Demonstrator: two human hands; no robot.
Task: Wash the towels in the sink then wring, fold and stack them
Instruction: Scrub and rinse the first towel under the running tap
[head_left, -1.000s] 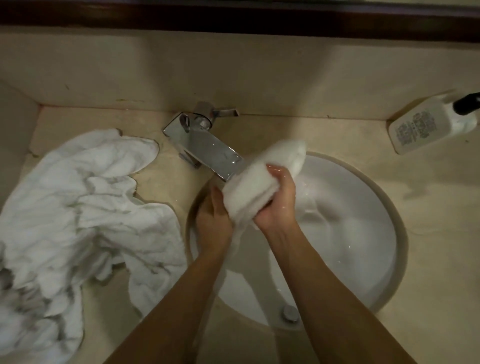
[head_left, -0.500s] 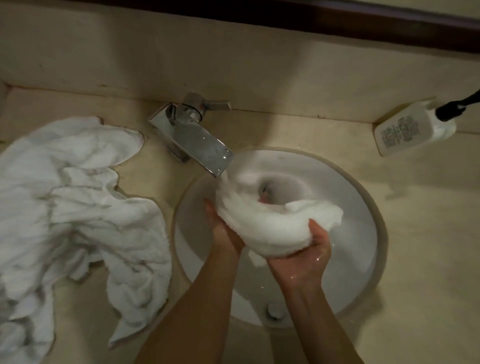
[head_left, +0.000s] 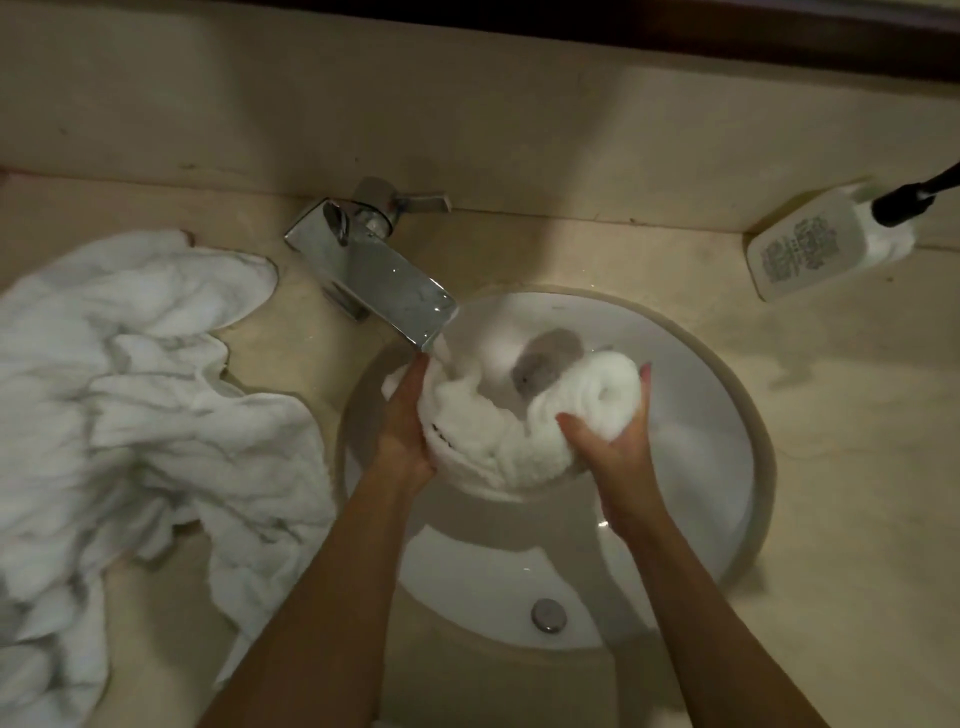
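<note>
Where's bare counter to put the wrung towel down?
Best patch: counter right of the sink, in front of the soap bottle. A narrower strip lies between faucet and bottle along the backsplash. Left side is crowded: the towel pile reaches almost to the sink rim.

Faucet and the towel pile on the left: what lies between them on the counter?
Only bare beige countertop separates the faucet from the towel pile in the head view; nothing else sits there.
</note>
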